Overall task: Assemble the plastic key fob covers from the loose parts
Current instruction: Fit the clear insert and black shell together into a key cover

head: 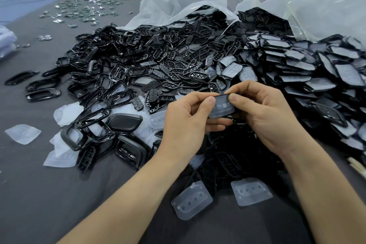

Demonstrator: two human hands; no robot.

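Note:
Both my hands hold one key fob part (222, 106) above the table, a black frame with a translucent button membrane showing round dimples. My left hand (188, 117) pinches its left end between thumb and fingers. My right hand (263, 113) pinches its right end, thumb on top. Two loose translucent membranes (191, 200) (251, 191) lie on the cloth just below my wrists. A big heap of black frames and button plates (150, 61) spreads across the middle of the table.
Stacked covers with membranes (309, 73) pile up on the right, spilling from a clear plastic bag (320, 6). A second white bag (178, 0) lies behind the heap. Small metal pieces (79, 12) are scattered far left. Grey cloth (39, 184) covers the table.

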